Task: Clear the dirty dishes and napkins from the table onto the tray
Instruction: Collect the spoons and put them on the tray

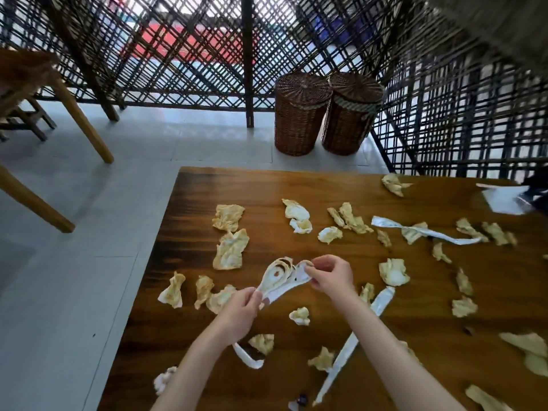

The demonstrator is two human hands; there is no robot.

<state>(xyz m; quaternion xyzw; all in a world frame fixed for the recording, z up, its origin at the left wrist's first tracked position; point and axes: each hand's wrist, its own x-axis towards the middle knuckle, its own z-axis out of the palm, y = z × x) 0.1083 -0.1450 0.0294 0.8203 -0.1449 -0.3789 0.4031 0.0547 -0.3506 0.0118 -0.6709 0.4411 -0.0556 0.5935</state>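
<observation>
Soup spoons (278, 278), white ceramic, stained, stacked, held above the wooden table (189, 226) near its left edge. Left hand (240, 312) pinches the handles; right hand (332, 277) pinches a spoon w/ a scrap at the bowl end. Prob. stiff, slick, chippable: grip handles. Crumpled napkins (229, 252) all round: light, soft. No tray in view.

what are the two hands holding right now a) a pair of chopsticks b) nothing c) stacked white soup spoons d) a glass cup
c: the left hand grips the handles of the stacked white spoons, stained brown in the bowl, while the right hand pinches a crumpled napkin at their far end, above the wooden table.
</observation>
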